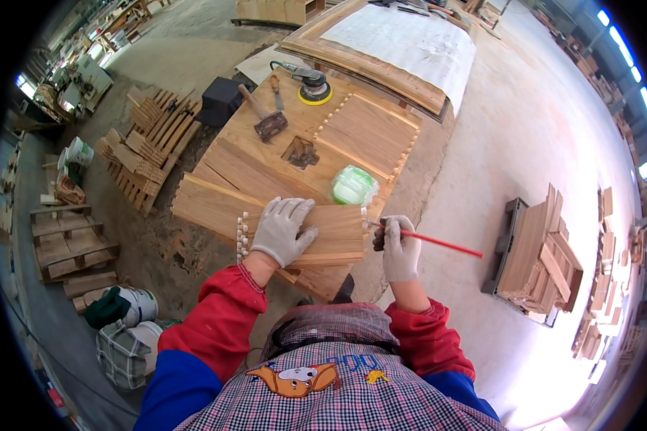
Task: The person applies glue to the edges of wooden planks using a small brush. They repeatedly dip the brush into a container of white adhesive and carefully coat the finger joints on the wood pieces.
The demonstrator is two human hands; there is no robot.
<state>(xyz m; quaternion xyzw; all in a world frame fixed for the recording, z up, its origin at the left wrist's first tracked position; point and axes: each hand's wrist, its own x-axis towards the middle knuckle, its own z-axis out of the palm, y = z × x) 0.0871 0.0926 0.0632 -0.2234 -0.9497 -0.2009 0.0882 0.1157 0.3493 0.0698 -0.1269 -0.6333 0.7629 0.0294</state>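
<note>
My gloved left hand [284, 231] lies flat on a wooden board [339, 233], fingers stretched out, near the board's left end. That end has a row of finger-joint teeth covered in white, glue-like stuff. In my gloved right hand [401, 250] is a slim brush with a long red handle [449, 245], which points out to the right. Its tip meets the board's right end, where white stuff also shows; the bristles are hard to make out. Beyond the board sits a green and white tub wrapped in clear plastic [354, 187].
On the workbench [262, 161] lie a hammer [269, 126], a chisel [275, 93], a sander with a yellow pad [314, 90] and a toothed panel [369, 135]. Stacked boards [539, 262] stand on the floor at right, pallets [72, 241] at left. A covered table [402, 47] stands beyond.
</note>
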